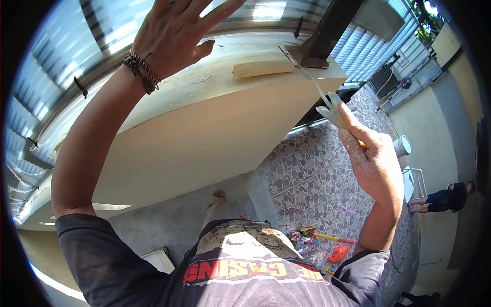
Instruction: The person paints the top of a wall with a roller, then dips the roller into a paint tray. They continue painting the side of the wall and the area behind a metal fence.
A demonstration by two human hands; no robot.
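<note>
My left hand (176,36) is raised at the top, fingers spread and holding nothing, in front of the translucent corrugated sheets (120,30) above the cream ledge (189,87). My right hand (371,153), dusted with pale powder, is closed around a long thin-bladed tool (313,79). A bit of yellow shows between the fingers, and a pale, horned base sits where the blade starts. Its blade slants up and left to the foot of the dark metal post (327,36). On the ledge, left of that foot, lies a long cream-coloured block (268,69).
Below the ledge is a stone-patterned tiled floor (307,169). A yellow-and-pink stick (335,238), a red scrap (338,253) and colourful clutter lie there. At right are a white bucket (402,146), a white chair (411,184) and a person (450,198) by the wall.
</note>
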